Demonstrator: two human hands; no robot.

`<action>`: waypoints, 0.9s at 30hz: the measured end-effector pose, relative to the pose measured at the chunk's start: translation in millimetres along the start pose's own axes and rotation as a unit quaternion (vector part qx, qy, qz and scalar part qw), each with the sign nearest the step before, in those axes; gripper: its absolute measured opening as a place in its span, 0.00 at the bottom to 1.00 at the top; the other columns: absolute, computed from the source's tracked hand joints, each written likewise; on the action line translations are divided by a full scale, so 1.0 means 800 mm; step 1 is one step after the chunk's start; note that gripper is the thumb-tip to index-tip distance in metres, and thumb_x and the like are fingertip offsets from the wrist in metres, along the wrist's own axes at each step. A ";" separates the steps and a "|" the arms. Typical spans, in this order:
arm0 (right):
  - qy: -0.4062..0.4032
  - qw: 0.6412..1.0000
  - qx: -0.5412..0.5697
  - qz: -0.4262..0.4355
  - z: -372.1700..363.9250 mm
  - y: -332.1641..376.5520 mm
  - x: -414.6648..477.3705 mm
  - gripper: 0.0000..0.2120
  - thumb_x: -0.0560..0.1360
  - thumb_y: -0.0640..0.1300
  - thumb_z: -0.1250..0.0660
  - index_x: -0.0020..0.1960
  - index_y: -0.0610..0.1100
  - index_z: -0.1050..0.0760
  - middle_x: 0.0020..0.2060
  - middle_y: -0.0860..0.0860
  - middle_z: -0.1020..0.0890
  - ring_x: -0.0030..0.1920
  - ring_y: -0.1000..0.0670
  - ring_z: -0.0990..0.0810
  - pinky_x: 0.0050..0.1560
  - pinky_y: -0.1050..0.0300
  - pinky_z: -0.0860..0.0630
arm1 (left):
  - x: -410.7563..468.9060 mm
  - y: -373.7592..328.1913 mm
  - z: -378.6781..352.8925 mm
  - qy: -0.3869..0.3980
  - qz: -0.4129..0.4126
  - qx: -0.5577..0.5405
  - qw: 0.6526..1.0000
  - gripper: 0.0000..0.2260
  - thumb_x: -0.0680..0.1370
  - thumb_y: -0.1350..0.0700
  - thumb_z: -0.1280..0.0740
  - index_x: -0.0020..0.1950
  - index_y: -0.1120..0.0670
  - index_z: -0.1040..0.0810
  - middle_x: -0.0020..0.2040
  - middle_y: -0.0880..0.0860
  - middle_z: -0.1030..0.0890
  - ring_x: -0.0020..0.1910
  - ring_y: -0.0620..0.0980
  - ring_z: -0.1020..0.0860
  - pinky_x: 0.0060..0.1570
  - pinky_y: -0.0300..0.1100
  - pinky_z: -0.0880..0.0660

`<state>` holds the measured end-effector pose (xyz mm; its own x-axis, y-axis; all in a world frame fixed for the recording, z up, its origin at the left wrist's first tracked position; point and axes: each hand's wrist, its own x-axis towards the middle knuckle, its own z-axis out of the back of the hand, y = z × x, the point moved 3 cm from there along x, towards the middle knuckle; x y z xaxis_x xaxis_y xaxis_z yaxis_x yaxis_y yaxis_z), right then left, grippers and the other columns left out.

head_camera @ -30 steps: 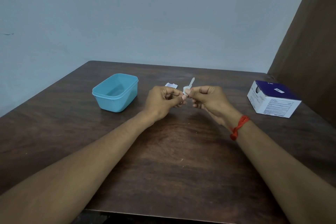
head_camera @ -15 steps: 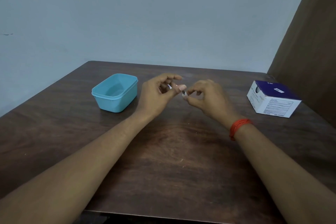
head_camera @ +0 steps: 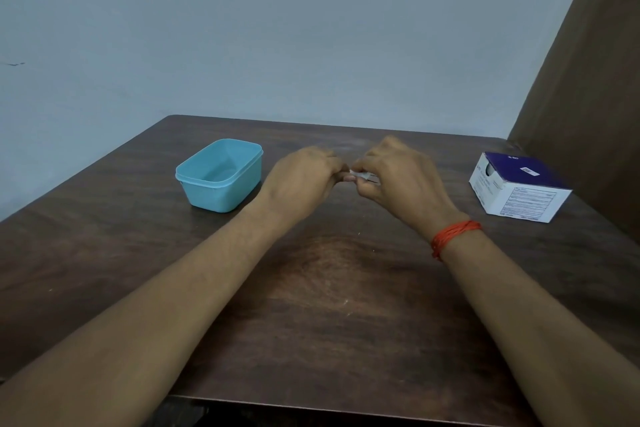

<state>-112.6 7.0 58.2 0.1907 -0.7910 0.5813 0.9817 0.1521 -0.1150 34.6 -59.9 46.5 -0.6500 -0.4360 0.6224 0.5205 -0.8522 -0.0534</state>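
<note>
Over the middle of the dark wooden table (head_camera: 346,305), my left hand (head_camera: 304,180) and my right hand (head_camera: 401,180) meet with their backs toward me. A small white plastic piece (head_camera: 362,176) shows between them. My right hand pinches it with curled fingers. The curled fingertips of my left hand are at its left end; most of the piece is hidden by the hands. An orange thread band (head_camera: 453,236) circles my right wrist.
A light blue open plastic container (head_camera: 221,177) stands left of my hands. A white and purple cardboard box (head_camera: 519,187) sits at the table's right edge. A pale wall lies behind and a brown panel (head_camera: 588,97) at the right.
Both hands have turned palms down and lowered toward the table. The white piece that stood up between the fingers now lies nearly level. The small white packet behind the hands is now covered.
</note>
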 end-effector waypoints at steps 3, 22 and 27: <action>-0.009 1.000 0.011 -0.001 0.002 0.002 -0.002 0.10 0.78 0.51 0.33 0.55 0.51 0.16 0.45 0.54 0.15 0.53 0.50 0.24 0.42 0.51 0.23 | -0.003 -0.001 0.005 0.018 0.035 -0.005 0.999 0.08 0.82 0.55 0.35 0.54 0.54 0.16 0.46 0.54 0.17 0.42 0.49 0.25 0.41 0.42 0.30; -0.050 0.960 0.232 -0.149 -0.013 -0.052 -0.012 0.07 0.74 0.52 0.25 0.49 0.51 0.13 0.40 0.54 0.14 0.42 0.49 0.21 0.44 0.51 0.23 | -0.021 0.040 -0.027 -0.032 0.261 -0.359 0.896 0.10 0.82 0.49 0.33 0.46 0.49 0.14 0.34 0.45 0.16 0.29 0.40 0.24 0.36 0.33 0.24; -0.094 0.756 0.538 -0.362 -0.046 -0.031 -0.015 0.06 0.70 0.47 0.20 0.45 0.46 0.13 0.37 0.56 0.14 0.31 0.63 0.23 0.32 0.65 0.28 | -0.025 0.029 -0.037 -0.081 0.354 -0.519 0.774 0.09 0.80 0.50 0.31 0.49 0.52 0.13 0.37 0.50 0.15 0.29 0.43 0.27 0.38 0.40 0.22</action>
<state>-139.0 -9.2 24.1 -0.4995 -0.8150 0.2937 0.2437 0.1932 0.9504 43.0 -79.7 9.6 -0.2843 -0.9295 0.2350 -0.0647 -0.2259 -0.9720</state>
